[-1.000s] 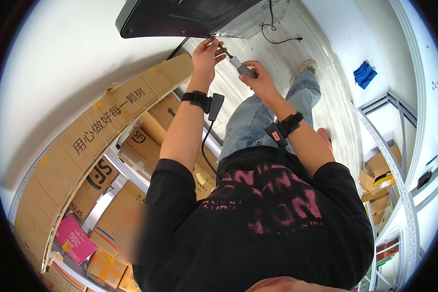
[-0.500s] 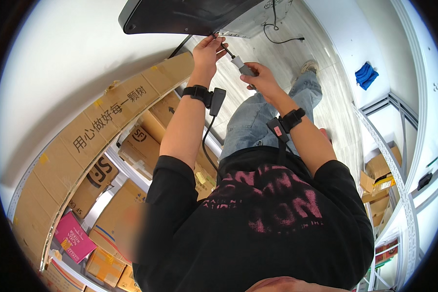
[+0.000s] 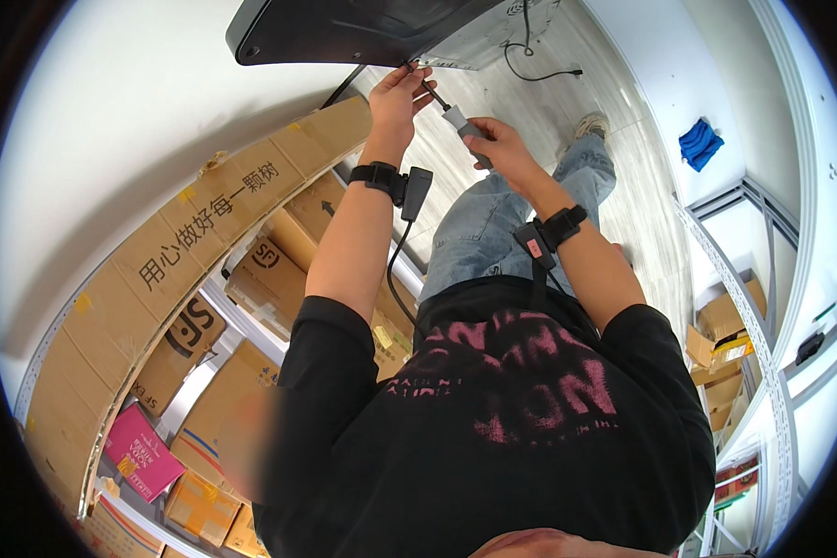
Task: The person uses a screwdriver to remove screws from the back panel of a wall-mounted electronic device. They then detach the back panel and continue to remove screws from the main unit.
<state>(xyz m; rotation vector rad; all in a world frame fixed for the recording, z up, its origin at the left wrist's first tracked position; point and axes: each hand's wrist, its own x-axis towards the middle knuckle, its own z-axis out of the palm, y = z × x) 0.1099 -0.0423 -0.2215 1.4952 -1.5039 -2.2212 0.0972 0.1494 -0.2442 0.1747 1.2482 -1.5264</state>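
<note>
In the head view, the right hand (image 3: 495, 141) gripped a grey-handled screwdriver (image 3: 458, 119) angled up to the dark panel (image 3: 344, 28), where the left hand (image 3: 398, 93) pinched its tip, above pale plank floor (image 3: 642, 214) and stacked cardboard boxes (image 3: 205, 242).

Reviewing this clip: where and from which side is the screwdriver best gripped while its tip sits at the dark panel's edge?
Likely by the grey handle of the screwdriver, wrapped from its lower rear end, as the right hand does. The thin shaft slants up-left to the dark panel, where the left hand pinches near the tip.
</note>
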